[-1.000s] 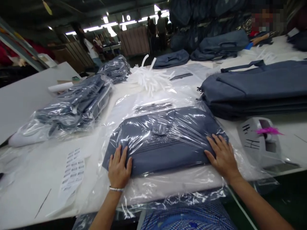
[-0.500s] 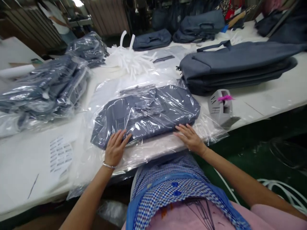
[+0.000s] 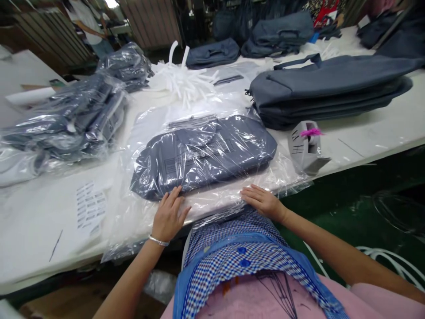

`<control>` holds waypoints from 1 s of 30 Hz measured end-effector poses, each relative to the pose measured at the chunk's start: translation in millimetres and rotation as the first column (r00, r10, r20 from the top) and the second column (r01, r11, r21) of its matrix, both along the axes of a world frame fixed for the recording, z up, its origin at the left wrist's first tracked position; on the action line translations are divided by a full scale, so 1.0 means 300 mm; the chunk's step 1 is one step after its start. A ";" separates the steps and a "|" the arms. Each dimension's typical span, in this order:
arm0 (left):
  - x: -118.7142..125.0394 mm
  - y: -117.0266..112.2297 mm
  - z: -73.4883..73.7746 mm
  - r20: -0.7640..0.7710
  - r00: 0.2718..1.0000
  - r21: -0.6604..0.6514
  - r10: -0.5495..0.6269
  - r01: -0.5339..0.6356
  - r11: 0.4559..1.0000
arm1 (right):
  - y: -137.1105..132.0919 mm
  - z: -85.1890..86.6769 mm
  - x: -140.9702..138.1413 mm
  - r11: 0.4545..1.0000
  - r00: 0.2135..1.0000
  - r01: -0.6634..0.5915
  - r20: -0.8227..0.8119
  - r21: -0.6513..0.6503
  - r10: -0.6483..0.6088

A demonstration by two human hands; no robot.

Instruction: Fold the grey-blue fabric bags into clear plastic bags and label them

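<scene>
Grey bag (image 3: 202, 153) seen lying flat inside a clear sleeve (image 3: 219, 204), on the table (image 3: 33, 221) near its front edge, straight ahead of the person; sleeve mouth judged to face the person, its loose margin lapping over the table edge.

Left hand (image 3: 170, 215) laid open, palm down, fingers spread, nothing gripped; fingertips touching the bag's near edge through the sleeve. Right hand (image 3: 262, 201) likewise open and flat, nothing held; rested on the loose margin just beside the bag's near right corner, apart from the bag itself.

Step judged: the margin being pressed flat below the bag, ahead of closing the mouth. Next move judged to call for the margin to be taken up evenly at both ends and folded without trapped air or creases; tape would be needed, and the dispenser (image 3: 307, 146) is noted just right of the sleeve, near the right hand.

Label sheet (image 3: 89, 206) noted left of the sleeve; packed pile (image 3: 66, 119) beyond it; unpacked stack (image 3: 325, 93) at far right.
</scene>
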State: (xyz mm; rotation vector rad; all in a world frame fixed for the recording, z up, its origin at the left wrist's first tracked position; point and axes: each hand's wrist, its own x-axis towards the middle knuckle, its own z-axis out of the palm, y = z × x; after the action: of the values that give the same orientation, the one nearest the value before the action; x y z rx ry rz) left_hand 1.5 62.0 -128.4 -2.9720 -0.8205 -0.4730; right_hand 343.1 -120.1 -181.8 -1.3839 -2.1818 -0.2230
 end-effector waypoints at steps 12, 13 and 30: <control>-0.005 -0.016 0.065 -0.141 0.990 -0.170 0.003 -0.028 0.985 | 0.210 0.263 0.073 0.988 0.990 0.113 0.073 0.105 -0.121; -0.008 -0.017 0.068 -0.148 0.989 -0.178 -0.004 -0.023 0.984 | 0.229 0.259 0.083 0.992 0.991 0.098 0.078 0.082 -0.104; 0.056 -0.158 0.048 0.004 0.999 -0.031 0.038 -0.038 0.999 | 0.080 0.151 0.073 0.999 0.998 -0.052 0.033 0.016 0.052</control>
State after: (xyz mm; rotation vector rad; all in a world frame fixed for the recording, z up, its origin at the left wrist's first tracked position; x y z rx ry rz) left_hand 18.3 14.6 -113.9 -2.9786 -0.8911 -0.4693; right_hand 365.1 -96.0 -136.6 -1.3215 -2.2346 -0.2460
